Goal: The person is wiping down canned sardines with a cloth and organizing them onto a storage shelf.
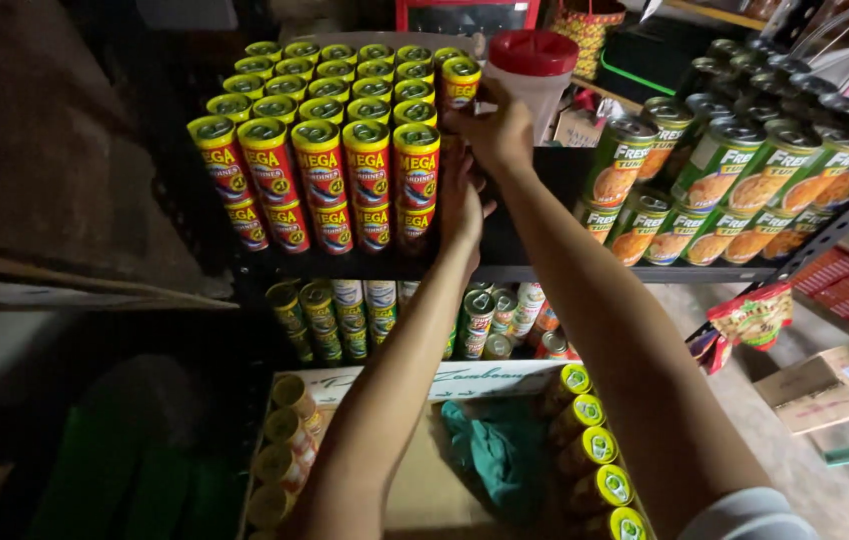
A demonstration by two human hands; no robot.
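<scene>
A person stands at a dark metal shelf [545, 272] in a dim storeroom, both bare arms reaching up and forward.

The right hand [495, 128] is raised to the far right end of a block of red-and-yellow sardine cans [320, 140], which stand two tiers high in tight rows with green-rimmed lids. Its fingers curl around the end can [461, 80] at the back corner of the block; the grip looks closed on that can, though the fingertips are partly hidden behind it.

The left hand [460, 205] is lower, its palm and fingers laid flat and loosely spread against the right side of the front cans. It touches them but clasps nothing.

Just behind the right hand stands a pale plastic jar with a red lid [537, 65]. Further right on the same shelf, well apart from the hands, are rows of green-labelled tuna cans [725, 175], also stacked two high.

On the shelf below are smaller mixed cans [345, 315]. Beneath the arms sits an open cardboard box [425, 480] with yellow-lidded cans lined along its left and right sides and a green cloth [500, 455] bunched in the middle. On the floor to the right lies another small cardboard carton [830, 385].
</scene>
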